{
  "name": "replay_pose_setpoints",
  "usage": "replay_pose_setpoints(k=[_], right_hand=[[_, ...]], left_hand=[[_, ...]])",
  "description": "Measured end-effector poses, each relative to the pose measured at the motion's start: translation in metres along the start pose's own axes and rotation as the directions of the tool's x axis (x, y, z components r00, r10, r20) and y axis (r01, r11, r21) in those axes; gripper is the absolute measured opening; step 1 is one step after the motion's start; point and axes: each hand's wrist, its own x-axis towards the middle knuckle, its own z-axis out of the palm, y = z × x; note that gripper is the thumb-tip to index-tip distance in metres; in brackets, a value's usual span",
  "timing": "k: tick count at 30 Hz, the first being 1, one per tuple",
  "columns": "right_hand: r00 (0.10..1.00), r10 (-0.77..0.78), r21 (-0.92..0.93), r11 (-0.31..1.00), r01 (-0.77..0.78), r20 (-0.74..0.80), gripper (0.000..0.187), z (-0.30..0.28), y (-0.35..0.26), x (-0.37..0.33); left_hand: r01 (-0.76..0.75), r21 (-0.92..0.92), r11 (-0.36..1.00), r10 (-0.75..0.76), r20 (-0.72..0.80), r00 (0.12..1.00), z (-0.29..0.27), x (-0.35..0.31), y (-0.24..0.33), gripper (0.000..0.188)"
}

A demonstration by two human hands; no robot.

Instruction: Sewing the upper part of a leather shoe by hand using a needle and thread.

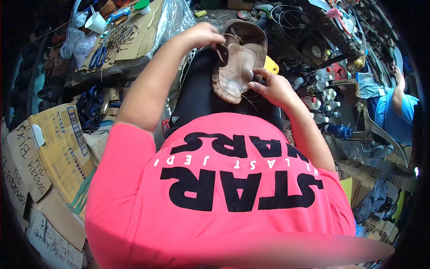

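A brown leather moccasin-style shoe (239,67) rests on my lap across dark trousers. Gathered stitches line its rounded toe, the end closest to me, and loose thread trails beside that toe. At the shoe's far left side, my left hand (204,36) is closed with its fingertips at the leather edge and a thin cord loop. My right hand (274,87) is bent at the right edge near the toe, thumb and forefinger curled close to the leather. Whatever lies between those fingers is too small to make out.
Left of the shoe, a cardboard-topped bench (134,49) bears blue-handled scissors (98,57) and a white cup (96,22). Several bottles (324,94) stand at right, near another person's blue-sleeved arm (396,103). Cardboard boxes (58,152) are stacked at left. A yellow object (271,65) lies beside the shoe.
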Motion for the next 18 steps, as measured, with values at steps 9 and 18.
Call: replay_pose_setpoints(k=[9,18], right_hand=[[0.940,-0.304,0.638,0.757,0.140,0.155,0.042,0.018,-0.008,0.002],[0.996,-0.045,0.139,0.990,0.033,0.082,0.028,-0.028,0.030,0.007]], left_hand=[[0.067,-0.777,0.625,-0.302,-0.162,0.940,0.045,-0.063,-0.023,0.016],[0.173,0.392,0.904,-0.113,-0.172,0.979,0.038,0.020,0.018,0.036]])
